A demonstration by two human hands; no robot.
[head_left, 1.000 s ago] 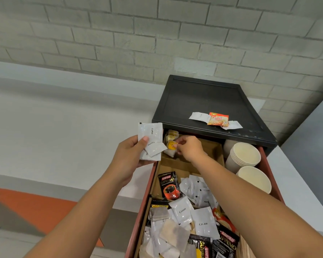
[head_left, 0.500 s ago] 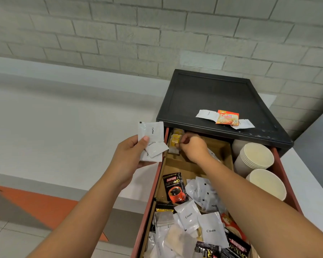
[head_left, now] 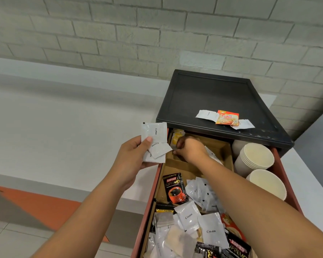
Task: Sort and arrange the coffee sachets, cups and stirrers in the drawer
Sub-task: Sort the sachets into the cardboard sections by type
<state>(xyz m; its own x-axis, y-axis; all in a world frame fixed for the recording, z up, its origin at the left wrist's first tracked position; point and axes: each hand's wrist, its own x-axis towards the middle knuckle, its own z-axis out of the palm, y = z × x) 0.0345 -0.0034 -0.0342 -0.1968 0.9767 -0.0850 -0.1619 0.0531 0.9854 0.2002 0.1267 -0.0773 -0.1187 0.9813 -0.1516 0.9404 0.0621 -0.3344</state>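
My left hand [head_left: 132, 157] holds a small fan of white sachets [head_left: 155, 141] just left of the open red drawer [head_left: 285, 175]; the top one reads "Coffee". My right hand [head_left: 191, 148] reaches into the drawer's back-left wooden compartment, fingers curled beside the yellow sachets [head_left: 176, 138]; what it touches is hidden. White "Cream" sachets [head_left: 211, 231] and black Kopiko sachets [head_left: 174, 188] lie mixed in the front section. Stacked paper cups [head_left: 255, 157] and a second cup [head_left: 267, 183] stand at the drawer's right.
The black cabinet top [head_left: 209, 97] above the drawer carries an orange Coffee-mate sachet [head_left: 227, 118] between two white sachets. A grey brick wall stands behind. A white counter runs along the left, with orange and grey floor below.
My right hand has sunk lower into the back-left compartment, away from the yellow sachets. The left hand keeps its sachets still. The view has shifted slightly.
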